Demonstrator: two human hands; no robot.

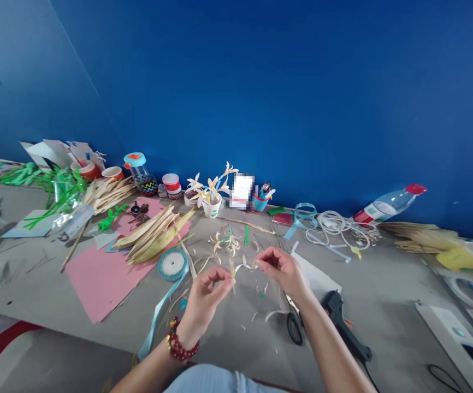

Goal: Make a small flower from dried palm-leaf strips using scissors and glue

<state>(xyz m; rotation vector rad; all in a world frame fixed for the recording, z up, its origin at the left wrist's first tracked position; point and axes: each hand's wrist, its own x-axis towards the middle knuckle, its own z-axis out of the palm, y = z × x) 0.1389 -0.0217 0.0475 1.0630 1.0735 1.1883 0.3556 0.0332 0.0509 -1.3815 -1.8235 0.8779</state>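
Observation:
Between the thumb and fingertips of my left hand (210, 295) is a thin pale husk strip (233, 266), held upright. My right hand (282, 271) is closed in a pinch a short way to its right; a tiny pale bit shows at its fingertips, too small to name. Just beyond both hands lie husk petals with green pieces (226, 242), among curled scraps on the table. Farther back, pale husk flowers (213, 188) stand in a white cup (212, 209). A blue ribbon roll (172, 264) sits left of my left hand.
Dried corn husks (150, 237) lie on pink paper (101, 284) at left. Scissors (294, 327) and a black glue gun (345, 325) are by my right forearm. A white cable (337, 229) and a tilted plastic bottle (390, 206) are near the blue wall (261, 98).

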